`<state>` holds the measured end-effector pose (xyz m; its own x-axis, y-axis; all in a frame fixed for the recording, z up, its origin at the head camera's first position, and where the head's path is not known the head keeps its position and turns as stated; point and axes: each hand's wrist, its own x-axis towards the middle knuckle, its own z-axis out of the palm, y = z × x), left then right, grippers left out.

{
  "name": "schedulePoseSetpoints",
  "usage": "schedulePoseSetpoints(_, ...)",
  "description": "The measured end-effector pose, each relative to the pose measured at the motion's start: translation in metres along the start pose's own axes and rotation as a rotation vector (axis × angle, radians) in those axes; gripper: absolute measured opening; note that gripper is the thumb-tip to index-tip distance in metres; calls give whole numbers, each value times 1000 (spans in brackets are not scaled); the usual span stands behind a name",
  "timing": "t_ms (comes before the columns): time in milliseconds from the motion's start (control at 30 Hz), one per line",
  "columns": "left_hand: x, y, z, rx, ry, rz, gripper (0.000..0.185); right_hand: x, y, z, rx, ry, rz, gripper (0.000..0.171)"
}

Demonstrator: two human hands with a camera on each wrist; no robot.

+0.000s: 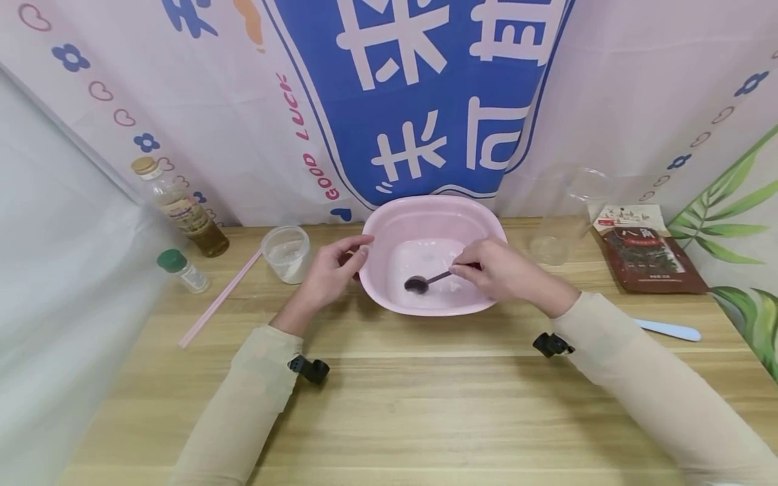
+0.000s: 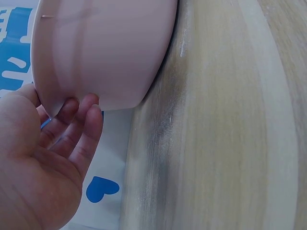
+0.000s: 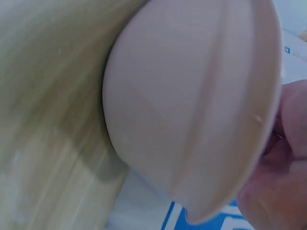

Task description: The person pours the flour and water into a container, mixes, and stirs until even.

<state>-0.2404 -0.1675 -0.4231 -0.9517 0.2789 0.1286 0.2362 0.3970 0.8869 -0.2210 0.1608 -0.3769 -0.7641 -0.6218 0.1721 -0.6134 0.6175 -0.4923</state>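
A pink plastic basin (image 1: 434,309) stands on the table against the backdrop. My left hand (image 1: 331,273) holds its left rim; in the left wrist view, the fingers (image 2: 86,136) curl under the lip with the thumb at the edge. Over the right side of the basin, my right hand (image 1: 495,268) grips the handle of a dark, small-bowled spoon (image 1: 417,285). The spoon's bowl is low inside the basin, above its pale, shiny bottom. In the right wrist view the basin wall (image 3: 177,96) hides the spoon, and only part of the right hand (image 3: 280,177) shows.
To the left stand a clear tub (image 1: 286,256) with white contents, an oil bottle (image 1: 188,212), a green-capped shaker (image 1: 182,270) and pink chopsticks (image 1: 221,297). On the right are a tall clear container (image 1: 565,216), a brown spice packet (image 1: 650,256) and a light-blue handle (image 1: 668,329).
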Motion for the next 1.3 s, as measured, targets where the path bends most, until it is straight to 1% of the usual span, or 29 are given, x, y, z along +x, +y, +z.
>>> schedulePoseSetpoints(100,0,-1,0,-3,-1,9,36,4,-1,5,2,22,14,16)
schedulePoseSetpoints(200,0,-1,0,-6,-3,11,36,7,2,6,-39,62,72,16)
schedulePoseSetpoints(267,0,-1,0,-4,-2,10,36,6,5,3,-74,74,108,16)
schedulePoseSetpoints(333,-1,0,0,-3,0,5,36,4,8,-1,-102,69,133,17)
schedulePoseSetpoints(467,-1,-2,-1,-1,6,3,36,-1,7,-11,-109,17,166,18)
schedulePoseSetpoints(567,-1,-4,-1,1,6,4,36,-3,5,-12,-79,10,140,18)
schedulePoseSetpoints(700,-1,-5,-1,-3,3,9,36,0,-2,-4,22,19,87,16)
schedulePoseSetpoints(767,-1,-5,-1,-7,2,16,36,4,-8,1,67,8,60,15)
schedulePoseSetpoints(867,-1,-4,0,-14,3,24,36,11,-15,7,71,-24,25,15)
schedulePoseSetpoints(933,0,-3,0,-15,3,24,36,15,-17,9,65,-39,45,15)
schedulePoseSetpoints(1000,0,-2,0,-18,3,23,36,18,-16,9,46,-37,94,17)
schedulePoseSetpoints(1067,0,-2,0,-17,2,21,36,19,-13,7,28,-16,154,18)
schedulePoseSetpoints(1133,0,-2,0,-14,1,17,36,19,-8,4,-18,17,198,20)
schedulePoseSetpoints(1300,0,-2,-1,-5,-1,16,36,12,6,-9,-126,88,247,21)
